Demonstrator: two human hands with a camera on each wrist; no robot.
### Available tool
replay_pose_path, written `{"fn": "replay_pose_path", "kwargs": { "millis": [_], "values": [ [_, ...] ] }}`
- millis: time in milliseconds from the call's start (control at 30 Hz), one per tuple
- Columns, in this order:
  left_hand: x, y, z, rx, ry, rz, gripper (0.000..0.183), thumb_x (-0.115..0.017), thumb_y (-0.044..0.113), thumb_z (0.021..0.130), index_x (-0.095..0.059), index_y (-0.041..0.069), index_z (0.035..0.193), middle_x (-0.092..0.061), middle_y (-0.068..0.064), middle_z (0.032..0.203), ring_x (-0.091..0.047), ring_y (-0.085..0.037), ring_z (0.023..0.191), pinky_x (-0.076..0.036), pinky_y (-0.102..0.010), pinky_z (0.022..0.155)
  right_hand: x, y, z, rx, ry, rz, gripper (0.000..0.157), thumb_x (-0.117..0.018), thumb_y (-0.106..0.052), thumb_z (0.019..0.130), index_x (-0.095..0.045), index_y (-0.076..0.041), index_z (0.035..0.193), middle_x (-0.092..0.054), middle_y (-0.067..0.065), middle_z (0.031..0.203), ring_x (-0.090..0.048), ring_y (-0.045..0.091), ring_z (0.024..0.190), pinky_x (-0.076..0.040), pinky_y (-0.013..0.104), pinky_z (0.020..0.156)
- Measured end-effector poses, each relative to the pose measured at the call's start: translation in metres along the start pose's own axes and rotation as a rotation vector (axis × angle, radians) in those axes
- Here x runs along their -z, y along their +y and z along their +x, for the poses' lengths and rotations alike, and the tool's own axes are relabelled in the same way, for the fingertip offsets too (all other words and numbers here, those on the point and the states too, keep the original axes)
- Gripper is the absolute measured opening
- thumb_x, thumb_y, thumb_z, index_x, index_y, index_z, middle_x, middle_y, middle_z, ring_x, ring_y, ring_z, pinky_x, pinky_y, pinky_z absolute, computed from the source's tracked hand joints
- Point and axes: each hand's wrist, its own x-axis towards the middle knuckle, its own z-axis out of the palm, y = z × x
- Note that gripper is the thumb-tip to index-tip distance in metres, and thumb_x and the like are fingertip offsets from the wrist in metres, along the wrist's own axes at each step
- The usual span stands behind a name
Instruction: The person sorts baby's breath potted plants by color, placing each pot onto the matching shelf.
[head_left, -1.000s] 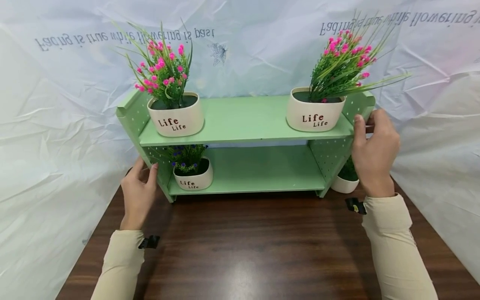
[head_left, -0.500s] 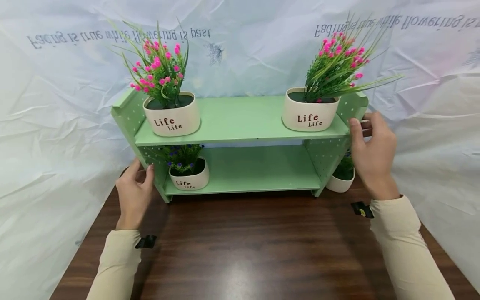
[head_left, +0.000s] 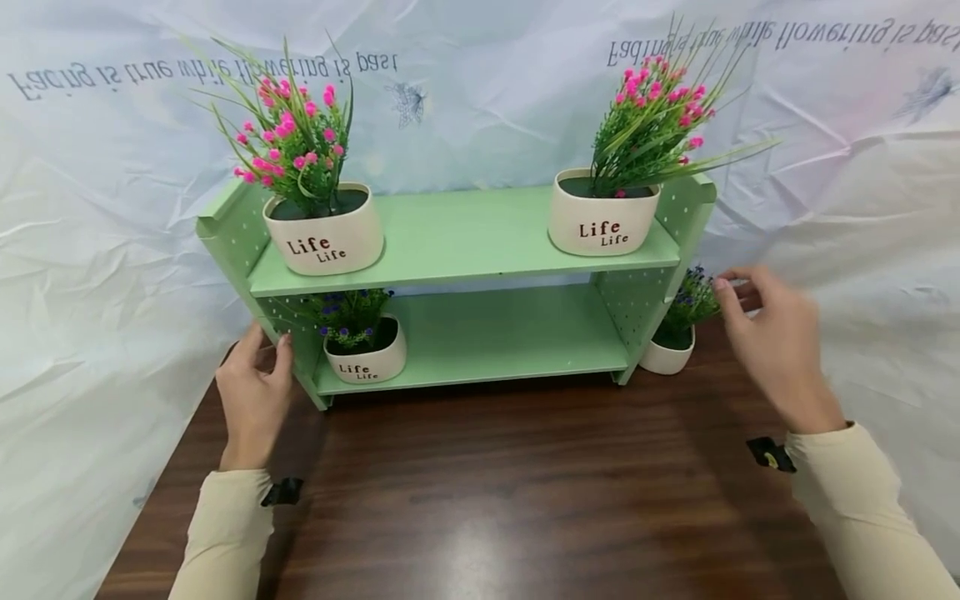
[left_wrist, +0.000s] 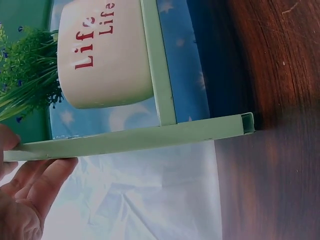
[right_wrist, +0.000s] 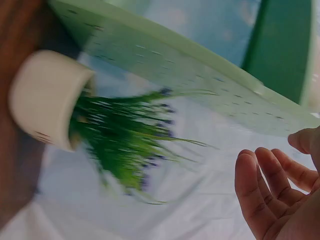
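Observation:
A green two-tier shelf [head_left: 465, 237] stands on the table. My left hand [head_left: 253, 387] grips its left side panel [left_wrist: 130, 140], thumb on the inner side and fingers behind in the left wrist view. My right hand [head_left: 783, 354] is off the shelf, fingers loosely bent with nothing between them. It hovers beside a potted plant with small purple flowers [head_left: 666, 354], which stands on the table just right of the shelf. In the right wrist view that plant's white pot [right_wrist: 42, 100] is blurred. Another purple-flowered pot [head_left: 367, 358] sits at the lower tier's left end.
Two white pots with pink flowers stand on the upper tier, the left pot [head_left: 326, 237] and the right pot [head_left: 603, 221]. Behind hangs a pale printed cloth [head_left: 472, 100]. The dark wooden table [head_left: 465, 483] extends in front.
My right hand has let go of the shelf's right side and moved down and right, near the purple-flowered plant. My left hand keeps its grip. The shelf appears slightly further left in view.

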Motion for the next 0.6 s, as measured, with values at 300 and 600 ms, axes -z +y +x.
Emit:
{"fn": "replay_pose_path", "kwargs": {
  "millis": [300, 600],
  "values": [
    [0.000, 0.003, 0.000, 0.014, -0.027, 0.012, 0.029, -0.061, 0.017, 0.099, -0.069, 0.020, 0.127, -0.071, -0.010, 0.105, -0.055, 0.020, 0.082, -0.044, -0.001, 0.067, -0.035, 0.034, -0.040, 0.008, -0.171, -0.139, 0.024, -0.064, -0.022, 0.098, -0.070, -0.005, 0.114, -0.072, 0.016, 0.099, -0.049, 0.002, 0.053, -0.034, 0.026, 0.044],
    [0.000, 0.001, -0.001, 0.020, -0.023, 0.024, 0.033, -0.061, 0.018, 0.099, -0.067, 0.025, 0.130, -0.072, -0.010, 0.107, -0.068, -0.006, 0.080, -0.044, -0.002, 0.068, -0.063, 0.047, -0.054, -0.043, -0.501, -0.260, 0.044, -0.059, -0.026, 0.101, -0.056, 0.003, 0.134, -0.055, 0.035, 0.127, -0.060, 0.031, 0.055, -0.040, 0.039, 0.038]
  ]
}}
